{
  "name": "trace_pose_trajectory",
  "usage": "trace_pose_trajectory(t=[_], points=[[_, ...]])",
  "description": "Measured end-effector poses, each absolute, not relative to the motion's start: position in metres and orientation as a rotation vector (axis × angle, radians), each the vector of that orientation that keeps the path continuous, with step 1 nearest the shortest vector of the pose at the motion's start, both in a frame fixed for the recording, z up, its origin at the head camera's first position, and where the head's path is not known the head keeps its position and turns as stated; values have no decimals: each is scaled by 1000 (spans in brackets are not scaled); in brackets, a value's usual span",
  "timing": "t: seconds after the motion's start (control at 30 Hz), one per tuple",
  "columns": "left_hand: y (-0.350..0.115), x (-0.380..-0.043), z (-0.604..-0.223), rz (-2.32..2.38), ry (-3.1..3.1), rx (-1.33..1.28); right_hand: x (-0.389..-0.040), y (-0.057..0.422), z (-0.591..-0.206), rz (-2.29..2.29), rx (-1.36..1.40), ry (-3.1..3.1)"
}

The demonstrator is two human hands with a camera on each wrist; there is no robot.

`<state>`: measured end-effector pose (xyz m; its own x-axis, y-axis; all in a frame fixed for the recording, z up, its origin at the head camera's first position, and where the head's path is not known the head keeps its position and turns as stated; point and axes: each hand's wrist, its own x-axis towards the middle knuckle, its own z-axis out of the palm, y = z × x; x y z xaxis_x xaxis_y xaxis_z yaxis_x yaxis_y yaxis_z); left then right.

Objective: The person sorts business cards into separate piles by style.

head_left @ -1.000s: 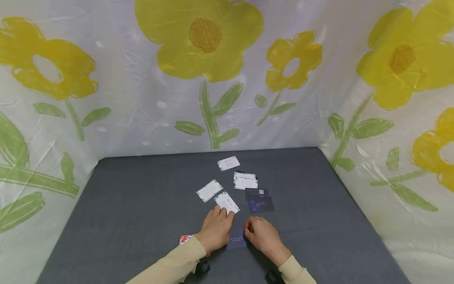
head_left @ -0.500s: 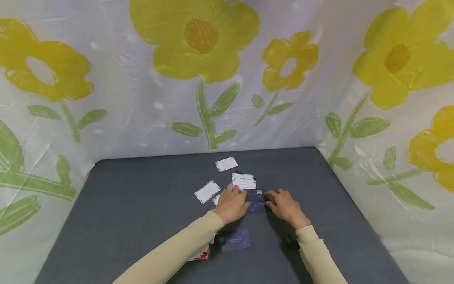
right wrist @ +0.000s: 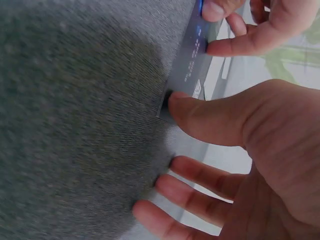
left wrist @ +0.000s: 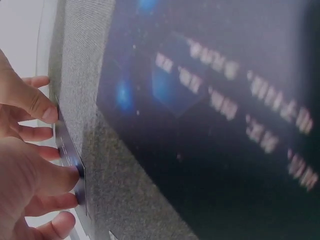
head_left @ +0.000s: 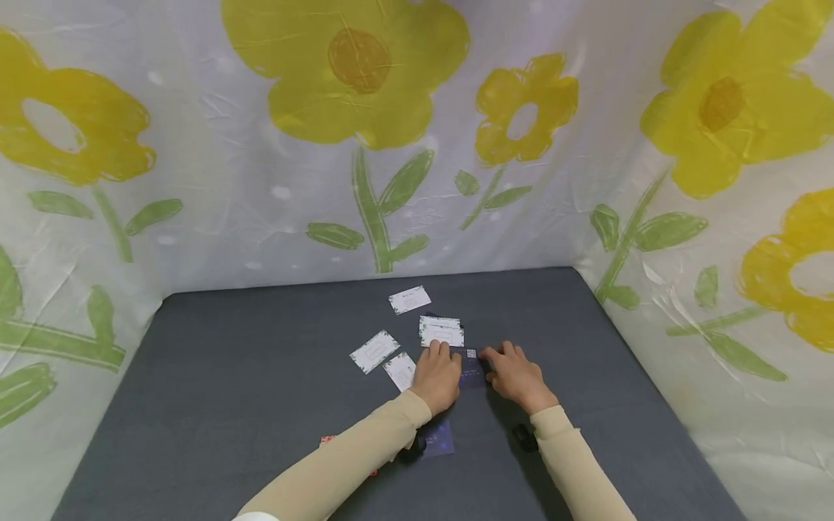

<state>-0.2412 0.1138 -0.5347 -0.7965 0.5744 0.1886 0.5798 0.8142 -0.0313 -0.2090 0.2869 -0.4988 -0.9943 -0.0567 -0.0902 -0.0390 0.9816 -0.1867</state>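
Head view: the left hand (head_left: 438, 376) and the right hand (head_left: 517, 378) are found at opposite ends of the dark blue cards (head_left: 471, 372), which lie overlapped on the grey table (head_left: 247, 391); the long axis of these cards runs roughly from hand to hand; the left hand covers much of their left part, the right hand stands only at the right end, so the left has the closer hold; the white card pile (head_left: 441, 333) lies just beyond the left fingertips, with a loose white card (head_left: 399, 369) beside that hand; a separate blue card (head_left: 440, 439) lies nearer the person, partly hidden by the left sleeve (head_left: 345, 452)

Left wrist view: the separate blue card fills the foreground, lettering blurred; past it the dark blue cards show nearly edge-on, left thumb (left wrist: 69, 178) against their near edge

Right wrist view: the left thumb and a finger bracket the dark blue cards across their width, judged a light grip; the right thumb (right wrist: 181, 107) meets the near right corner; three right fingers extend, spread and apart from the cards; the right index is not distinguishable, so whether that hand pinches cannot be told
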Motion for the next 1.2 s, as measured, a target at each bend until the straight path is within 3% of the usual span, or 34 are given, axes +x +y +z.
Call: trace_pose_trajectory(t=[0.33, 0.53, 0.83, 1.0, 1.2], points=[[115, -241, -533, -86, -2755, -891, -209, 288, -505, -373, -132, 3102], [103, -246, -527, -299, -2745, -966, -207, 291, -507, -749, -147, 3188], [46, -237, -474, -1038, -2756, -895, -195, 276, -466, -1351, -152, 3081], [13, -222, -452, -1066, -2802, -790, -184, 252, -447, -1402, -152, 2979], [-13, -204, -461, -1071, -2915, -770, -164, 231, -457, -1418, -141, 2826]])
